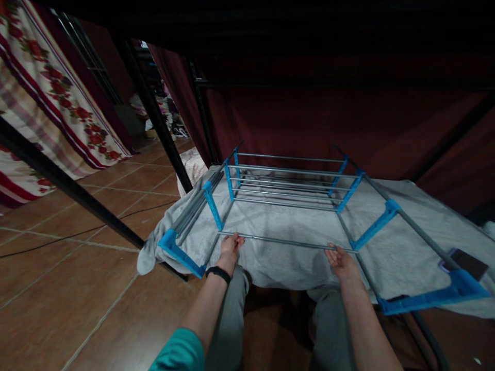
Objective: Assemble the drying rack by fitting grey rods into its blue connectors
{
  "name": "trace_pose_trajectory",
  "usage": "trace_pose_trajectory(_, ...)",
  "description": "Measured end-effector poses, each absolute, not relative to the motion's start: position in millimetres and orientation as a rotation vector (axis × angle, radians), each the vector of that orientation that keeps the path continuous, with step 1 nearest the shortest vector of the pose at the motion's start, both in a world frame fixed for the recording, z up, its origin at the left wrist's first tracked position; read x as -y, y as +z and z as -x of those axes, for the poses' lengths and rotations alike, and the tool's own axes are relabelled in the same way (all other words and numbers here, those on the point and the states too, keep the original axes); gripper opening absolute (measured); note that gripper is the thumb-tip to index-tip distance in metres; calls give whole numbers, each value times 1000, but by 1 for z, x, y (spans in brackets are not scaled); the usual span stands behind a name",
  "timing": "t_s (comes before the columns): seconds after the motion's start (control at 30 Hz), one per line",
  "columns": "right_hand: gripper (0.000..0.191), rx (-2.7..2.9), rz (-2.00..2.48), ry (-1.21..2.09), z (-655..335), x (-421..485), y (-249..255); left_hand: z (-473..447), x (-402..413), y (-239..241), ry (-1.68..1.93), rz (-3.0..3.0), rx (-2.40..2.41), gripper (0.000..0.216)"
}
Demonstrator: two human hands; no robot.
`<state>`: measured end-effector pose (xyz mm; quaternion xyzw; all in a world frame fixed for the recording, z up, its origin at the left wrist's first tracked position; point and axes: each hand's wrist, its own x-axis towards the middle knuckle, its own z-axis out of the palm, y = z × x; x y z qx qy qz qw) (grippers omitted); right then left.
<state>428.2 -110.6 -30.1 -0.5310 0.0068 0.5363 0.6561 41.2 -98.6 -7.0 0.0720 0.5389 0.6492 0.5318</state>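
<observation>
A rack frame of grey metal tubes and blue plastic brackets (373,225) lies on a grey bed cover (270,268) in front of me. Across its near part runs a metal rod (284,241), level between the two sides. My left hand (231,248), with a black band at the wrist, pinches this rod near its left end. Close to the right end, my right hand (340,260) has its fingers closed round the same rod. Farther back, several more rods (290,170) span the blue brackets. Loose-looking tubes (193,208) lie bunched along the left side.
Black bed posts (154,113) rise at the left, and a dark bar hangs overhead. A dark red curtain (290,123) closes off the back. At the right lies a dark flat item (466,264) under the rack. A cable (93,226) crosses the tiled floor (77,288).
</observation>
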Motion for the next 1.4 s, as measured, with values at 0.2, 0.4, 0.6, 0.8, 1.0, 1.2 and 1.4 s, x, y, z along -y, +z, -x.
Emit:
trace_pose_trajectory(0.2,15,-16,1176,1235,-429,111,-32,-41,98,-7,1539,-169,-1288,18)
trace_pose_trajectory(0.4,17,-30,1178,1237,-429,110,-31,-41,97,-8,1545,-152,-1291,17)
trace_pose_trajectory(0.6,14,16,1151,1208,-425,112,-30,-40,96,-6,1537,-157,-1278,15)
trace_pose_trajectory(0.8,16,21,1145,1203,-423,112,-29,-40,99,-5,1551,-166,-1262,16)
trace_pose_trajectory(1.0,17,38,1127,1215,-424,111,-29,-40,99,-5,1561,-158,-1252,16)
trace_pose_trajectory(1.2,16,44,1114,1261,-421,110,-23,-39,97,-8,1564,-141,-1262,16)
trace_pose_trajectory(1.4,19,44,1105,1250,-421,109,-23,-40,97,-6,1558,-127,-1268,15)
